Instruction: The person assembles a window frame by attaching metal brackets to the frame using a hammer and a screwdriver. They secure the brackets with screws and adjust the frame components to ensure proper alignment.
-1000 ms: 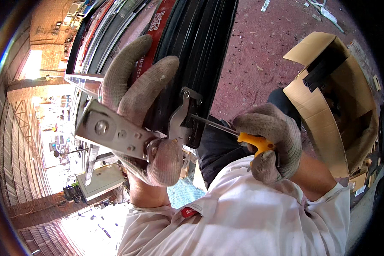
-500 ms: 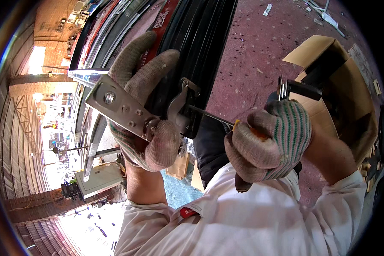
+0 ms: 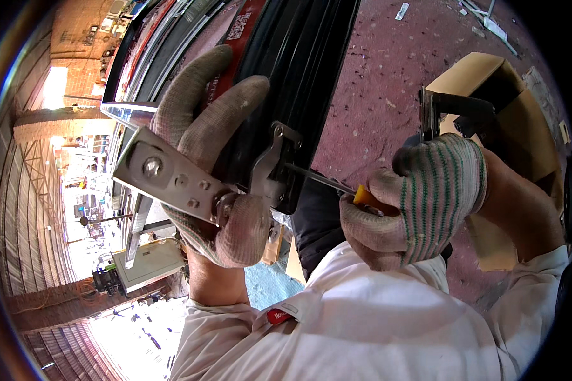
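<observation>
A reddish, scuffed floor (image 3: 375, 95) fills the upper right, with pale scraps (image 3: 494, 26) lying near its far edge; along the left, bent by the lens, run a brick wall (image 3: 76, 47), ribbed metal sheeting and a grey-green cabinet (image 3: 146, 263) before a glaring bright area. A long black profile (image 3: 302, 70) slants down from the top edge, a red printed strip (image 3: 245, 32) along its left side. The left hand (image 3: 203, 143), gloved, spreads two fingers upward over the profile while its thumb grips a riveted metal plate (image 3: 171, 181) — the plate sits beside a curved metal hinge arm (image 3: 264, 165) at the profile's lower end. The right hand (image 3: 422, 200), gloved with green stripes, curls closed around a screwdriver's yellow handle (image 3: 364, 198), its thin shaft (image 3: 321, 179) reaching across to the hinge arm. A black-and-metal part (image 3: 457, 101) rises just above that hand; whether it is gripped, I cannot tell. Behind the right forearm stands an open cardboard box (image 3: 470, 71) — dark inside, its contents hard to make out.
</observation>
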### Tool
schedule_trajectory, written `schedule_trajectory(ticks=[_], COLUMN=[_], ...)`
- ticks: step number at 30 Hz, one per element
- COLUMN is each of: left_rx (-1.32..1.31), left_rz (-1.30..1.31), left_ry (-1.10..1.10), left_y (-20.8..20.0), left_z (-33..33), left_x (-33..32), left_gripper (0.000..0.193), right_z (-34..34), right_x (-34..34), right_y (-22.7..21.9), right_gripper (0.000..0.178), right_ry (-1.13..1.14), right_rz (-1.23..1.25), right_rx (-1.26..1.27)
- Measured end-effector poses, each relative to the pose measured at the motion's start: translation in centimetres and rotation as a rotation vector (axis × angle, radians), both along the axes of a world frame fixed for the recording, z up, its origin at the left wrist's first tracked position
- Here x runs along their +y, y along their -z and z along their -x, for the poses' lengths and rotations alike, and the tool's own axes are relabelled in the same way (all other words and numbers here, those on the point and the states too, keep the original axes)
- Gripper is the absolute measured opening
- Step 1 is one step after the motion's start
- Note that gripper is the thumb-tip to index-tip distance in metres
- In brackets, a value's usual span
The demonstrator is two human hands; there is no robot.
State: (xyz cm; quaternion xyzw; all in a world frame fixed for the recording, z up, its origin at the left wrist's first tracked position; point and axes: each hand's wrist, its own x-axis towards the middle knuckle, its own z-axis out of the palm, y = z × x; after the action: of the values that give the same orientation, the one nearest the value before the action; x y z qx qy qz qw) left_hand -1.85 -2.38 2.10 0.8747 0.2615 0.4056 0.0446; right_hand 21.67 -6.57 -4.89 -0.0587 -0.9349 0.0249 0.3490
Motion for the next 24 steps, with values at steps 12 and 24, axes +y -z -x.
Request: schedule_trajectory(ticks=[12,24], left_rx=[-0.027,-0.065], left_rz=[0.092,0.292], left_ry=[0.122,-0.126], left_y=[-0.8,-1.1], left_z=[-0.3,-0.6], left_x=[0.5,-2.0], left_gripper=[0.04,0.03], right_z=[1.7,1.2], right_x=[0.5,0.2], right_y=[2.1,1.8], right_gripper=[0.024,0.022], right_ry=[0.005,0.012], right_rz=[-0.446,-0.246], right_rx=[0.238,0.164])
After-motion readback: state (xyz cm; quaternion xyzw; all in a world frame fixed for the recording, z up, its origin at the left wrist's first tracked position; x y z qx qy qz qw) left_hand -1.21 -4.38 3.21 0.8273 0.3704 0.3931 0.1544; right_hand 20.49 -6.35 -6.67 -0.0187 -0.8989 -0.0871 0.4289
